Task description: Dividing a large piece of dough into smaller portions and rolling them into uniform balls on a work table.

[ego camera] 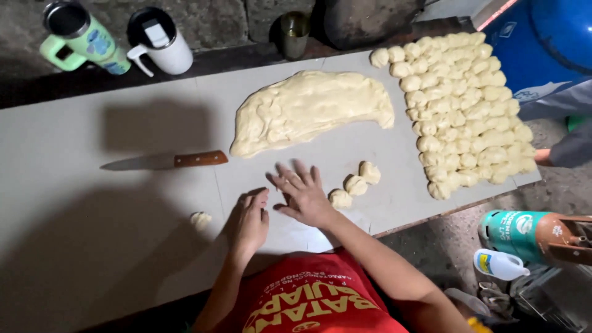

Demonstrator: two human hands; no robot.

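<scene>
I am looking down from my head camera at a pale grey tabletop (92,203), described from left to right. At the far left edge stand a green mug (79,36) and a white mug (159,38), both with lids. Below them a knife (165,161) with a wooden handle lies flat, blade pointing left. Near it sits 1 small dough scrap (200,219), alone and well apart from the rest. My left hand (251,221) comes next, palm down with fingers curled together on the tabletop; I cannot tell whether any dough is under it. Just beside it my right hand (303,194) lies with its grip spread wide, fingers fanned and flat, pinching nothing. Above both hands lies the big dough slab (311,110), a soft, lumpy, cream mass spread low across the tabletop. It looks heavy as a whole, limp and a little sticky, so I judge it would sag and stretch if lifted by 1 edge; better to tear or cut a piece from its near rim. Right of my right hand are 3 dough balls (356,184), small, light and easily dented, best cupped gently from the sides. Farthest right, many more rolled dough pieces (468,105) sit packed touching each other.
</scene>
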